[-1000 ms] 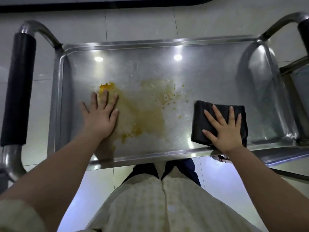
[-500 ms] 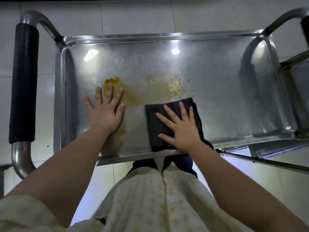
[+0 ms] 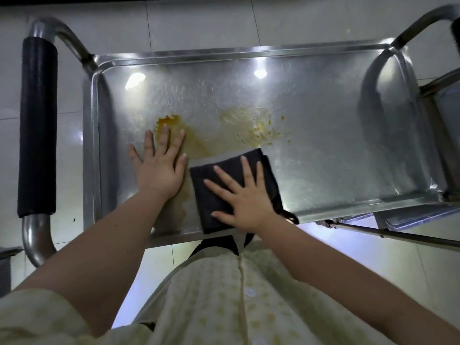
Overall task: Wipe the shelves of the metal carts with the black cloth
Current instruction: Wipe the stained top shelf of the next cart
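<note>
Fingers (image 3: 245, 170) of the right hand (image 3: 246, 202) lie straight and spread, pressing the folded black cloth (image 3: 211, 210) beneath them onto the shiny steel cart shelf (image 3: 323, 125). The left hand (image 3: 159, 173) rests flat, fingertips touching the orange-brown smear (image 3: 196, 144).

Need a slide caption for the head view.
Right hand presses black cloth beside orange spill on metal cart shelf; left hand flat alongside.
</note>
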### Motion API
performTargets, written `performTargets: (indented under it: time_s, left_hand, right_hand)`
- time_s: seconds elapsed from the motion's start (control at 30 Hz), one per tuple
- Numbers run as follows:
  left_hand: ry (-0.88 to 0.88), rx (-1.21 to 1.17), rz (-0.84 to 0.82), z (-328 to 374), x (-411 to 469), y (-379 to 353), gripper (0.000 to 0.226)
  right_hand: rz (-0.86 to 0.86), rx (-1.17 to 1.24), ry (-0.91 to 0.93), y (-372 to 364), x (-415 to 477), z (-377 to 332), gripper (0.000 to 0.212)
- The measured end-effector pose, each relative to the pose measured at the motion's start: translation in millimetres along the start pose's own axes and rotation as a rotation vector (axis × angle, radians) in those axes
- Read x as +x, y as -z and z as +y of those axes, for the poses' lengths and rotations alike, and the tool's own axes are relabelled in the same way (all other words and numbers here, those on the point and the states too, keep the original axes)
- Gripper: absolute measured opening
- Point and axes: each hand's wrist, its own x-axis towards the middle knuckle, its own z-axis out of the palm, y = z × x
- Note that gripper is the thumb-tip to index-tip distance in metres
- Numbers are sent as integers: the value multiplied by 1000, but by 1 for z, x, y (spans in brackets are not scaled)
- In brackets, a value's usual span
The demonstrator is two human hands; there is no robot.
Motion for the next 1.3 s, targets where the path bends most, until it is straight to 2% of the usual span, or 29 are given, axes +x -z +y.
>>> performTargets:
  time_s: [0.07, 0.13, 0.33, 0.47, 0.57, 0.7, 0.77, 0.83, 0.9, 1.03, 1.1, 1.23, 1.3]
  left_hand:
    - [3, -6, 1, -2, -2, 0, 55]
    - [-3, -11, 1, -1, -2, -1, 55]
    - [-2, -9, 0, 5, 6, -1, 56]
    - [-1, -4, 16, 7, 7, -3, 56]
    - [15, 12, 18, 8, 6, -2, 55]
    - [14, 28, -10, 9, 7, 1, 54]
    - [12, 12, 6, 7, 7, 3, 54]
    - [22, 9, -8, 5, 8, 4, 53]
    - [33, 8, -29, 7, 9, 4, 53]
    - [31, -20, -38, 12, 9, 9, 59]
    - [15, -34, -42, 10, 15, 12, 60]
    - [0, -27, -35, 5, 44, 20, 53]
    - [10, 5, -49, 3, 59, 25, 52]
  right_hand:
    - [4, 31, 7, 0, 4, -10, 76]
    - [2, 13, -14, 1, -11, 18, 75]
    - [-110, 11, -361, 14, -91, 154, 73]
    - [-166, -19, -385, 17, -88, 156, 74]
    - [-124, -17, -304, 15, -59, 107, 76]
    - [-87, -13, -12, 9, 10, 23, 75]
    - [-87, 2, 64, 10, 35, 5, 75]
    - [-85, 6, 85, 11, 41, 18, 75]
    - [-72, 15, 0, 15, 29, 56, 75]
    - [-85, 9, -392, 23, -16, 166, 76]
    - [-128, 34, -499, 30, -30, 196, 77]
    - [-147, 9, -581, 26, -14, 171, 77]
    - [-135, -7, -516, 23, 10, 137, 77]
